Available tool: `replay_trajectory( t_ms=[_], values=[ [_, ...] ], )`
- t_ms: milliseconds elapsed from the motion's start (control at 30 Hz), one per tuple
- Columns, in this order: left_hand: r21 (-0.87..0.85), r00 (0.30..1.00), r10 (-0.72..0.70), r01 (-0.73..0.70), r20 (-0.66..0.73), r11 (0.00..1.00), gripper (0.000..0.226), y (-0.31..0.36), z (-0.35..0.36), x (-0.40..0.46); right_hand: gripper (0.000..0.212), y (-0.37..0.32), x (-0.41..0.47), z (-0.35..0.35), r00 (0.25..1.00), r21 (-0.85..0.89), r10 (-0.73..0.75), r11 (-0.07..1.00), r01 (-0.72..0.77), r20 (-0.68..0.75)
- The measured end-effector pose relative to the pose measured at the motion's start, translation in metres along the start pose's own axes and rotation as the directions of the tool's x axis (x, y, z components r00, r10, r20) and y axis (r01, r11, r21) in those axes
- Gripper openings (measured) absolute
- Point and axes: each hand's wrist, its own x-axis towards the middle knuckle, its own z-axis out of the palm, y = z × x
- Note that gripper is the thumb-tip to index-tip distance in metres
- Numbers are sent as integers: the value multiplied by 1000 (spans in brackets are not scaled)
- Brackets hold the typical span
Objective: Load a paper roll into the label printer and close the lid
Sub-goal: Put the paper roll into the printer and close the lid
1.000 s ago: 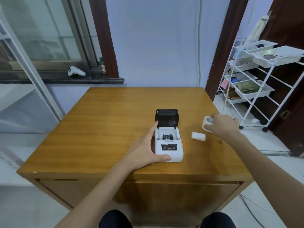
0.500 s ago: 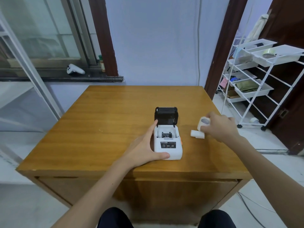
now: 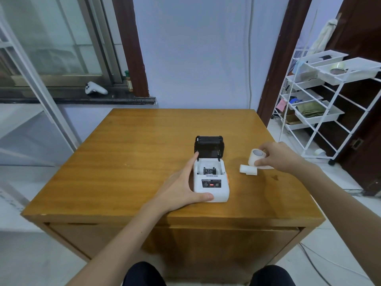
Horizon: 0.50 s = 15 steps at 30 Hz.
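Right hand (image 3: 277, 156) is pinching the paper roll (image 3: 257, 159) just right of the label printer (image 3: 210, 180), lifted slightly off the table (image 3: 134, 153), while my left hand (image 3: 181, 186) lies open, bracing the printer's left side with its lid (image 3: 208, 145) flipped up. I'd guess it's light and crushable, so I'm gripping its curved sides gently. Another small roll (image 3: 247, 169) lies between printer and hand.

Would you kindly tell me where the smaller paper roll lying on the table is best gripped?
The smaller paper roll lies on its side beside the printer. I would come from above and pinch its curved wall across the middle, since its flat ends face sideways and its top is clear.
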Motion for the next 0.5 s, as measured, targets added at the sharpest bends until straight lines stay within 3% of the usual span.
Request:
replay_trajectory(
  t_ms=[233, 500],
  values=[
    [1, 1000, 4, -4, -7, 1000, 123, 0, 1, 0, 64, 0, 3, -10, 994, -35, -67, 997, 71, 90],
    [7, 1000, 5, -5, -7, 1000, 123, 0, 1, 1, 59, -9, 12, -11, 990, -355, -52, 930, 95, 128]
  ],
)
